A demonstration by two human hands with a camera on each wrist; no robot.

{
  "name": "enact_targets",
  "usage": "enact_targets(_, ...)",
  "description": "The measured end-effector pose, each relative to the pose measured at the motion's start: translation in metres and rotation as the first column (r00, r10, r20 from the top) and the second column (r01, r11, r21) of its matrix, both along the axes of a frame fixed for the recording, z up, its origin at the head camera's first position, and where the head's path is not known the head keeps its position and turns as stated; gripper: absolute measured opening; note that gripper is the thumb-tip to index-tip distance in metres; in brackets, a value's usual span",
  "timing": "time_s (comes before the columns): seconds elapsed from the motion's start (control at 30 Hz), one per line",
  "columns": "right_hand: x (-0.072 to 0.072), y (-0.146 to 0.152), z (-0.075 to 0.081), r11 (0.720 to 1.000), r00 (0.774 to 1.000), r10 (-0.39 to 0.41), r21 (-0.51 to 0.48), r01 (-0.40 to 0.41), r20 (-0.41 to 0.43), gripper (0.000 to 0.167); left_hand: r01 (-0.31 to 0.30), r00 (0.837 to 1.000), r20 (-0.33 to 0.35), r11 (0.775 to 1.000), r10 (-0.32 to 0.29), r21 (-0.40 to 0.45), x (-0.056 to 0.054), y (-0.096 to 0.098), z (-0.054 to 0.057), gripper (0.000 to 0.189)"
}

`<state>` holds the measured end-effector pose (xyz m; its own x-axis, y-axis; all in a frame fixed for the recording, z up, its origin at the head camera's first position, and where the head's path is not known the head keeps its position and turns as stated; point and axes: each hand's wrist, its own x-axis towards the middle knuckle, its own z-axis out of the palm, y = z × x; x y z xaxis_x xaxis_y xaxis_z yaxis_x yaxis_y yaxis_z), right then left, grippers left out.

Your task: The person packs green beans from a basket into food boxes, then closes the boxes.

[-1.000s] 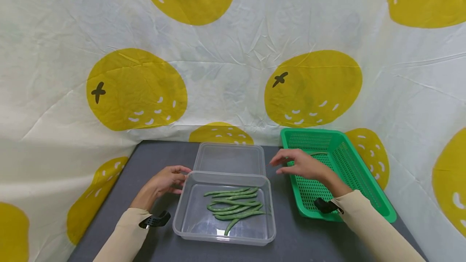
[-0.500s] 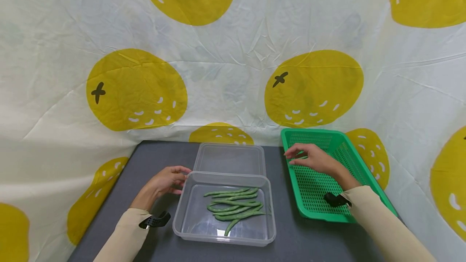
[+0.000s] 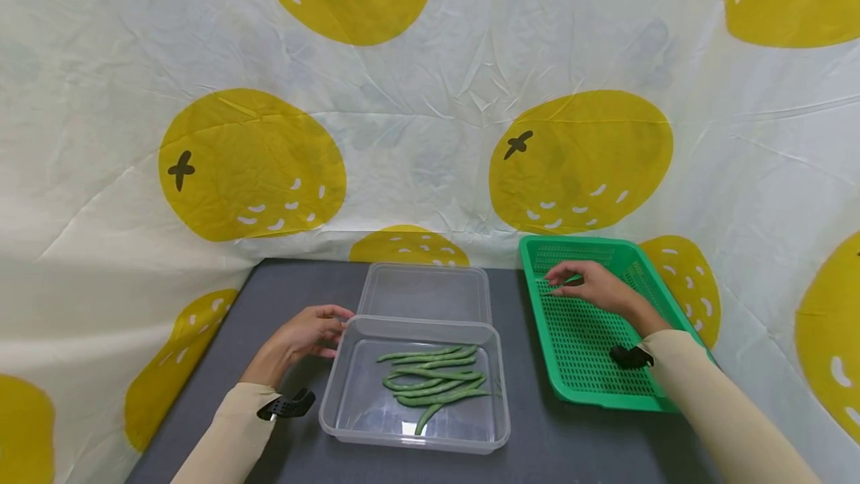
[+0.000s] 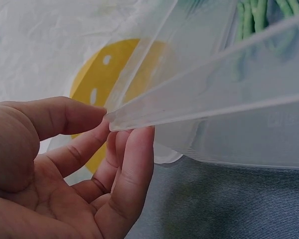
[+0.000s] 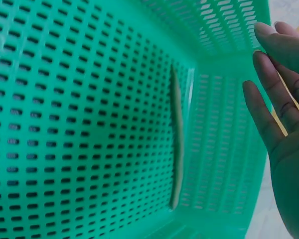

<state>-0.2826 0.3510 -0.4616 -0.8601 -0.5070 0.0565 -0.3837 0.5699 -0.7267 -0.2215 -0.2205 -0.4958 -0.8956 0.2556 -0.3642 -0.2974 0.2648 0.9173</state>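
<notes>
My left hand [image 3: 309, 336] pinches the corner rim of a clear plastic container [image 3: 363, 402], thumb above and fingers underneath, as the left wrist view shows. Several green beans [image 3: 437, 396] lie side by side inside it, toward its right half. Over the far half of a green perforated basket [image 3: 584, 368] hovers my right hand [image 3: 591, 286], holding nothing, its fingers loosely bent. On the basket floor a single green bean [image 5: 178, 144] lies along the end wall, apart from the fingers in the right wrist view; in the head view the hand covers most of it.
A clear flat lid [image 3: 423, 293] lies right behind the container on the dark grey table [image 3: 531, 439]. Behind and beside the table hangs a pale cloth [image 3: 430, 170] printed with large yellow fruit. The basket stands at the table's right side.
My right hand has moved rightward from the basket's left rim to over its inside, now hiding much of the lone bean. My left hand stays at the container's rim.
</notes>
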Motion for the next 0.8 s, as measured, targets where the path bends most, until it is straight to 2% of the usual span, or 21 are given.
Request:
enact_targets(0.37,-0.018,0.024,-0.019,0.994,0.999,-0.05,0.098,0.05,-0.007,0.034,-0.001,1.0,0.007,1.0,0.001,-0.004,0.0,0.001,0.001,0.04)
enact_targets(0.8,-0.017,0.036,-0.039,0.989,0.996,-0.078,0.128,0.072,0.043,0.042,0.002,1.0,-0.006,1.0,-0.002,0.009,0.002,0.0,-0.001,0.039)
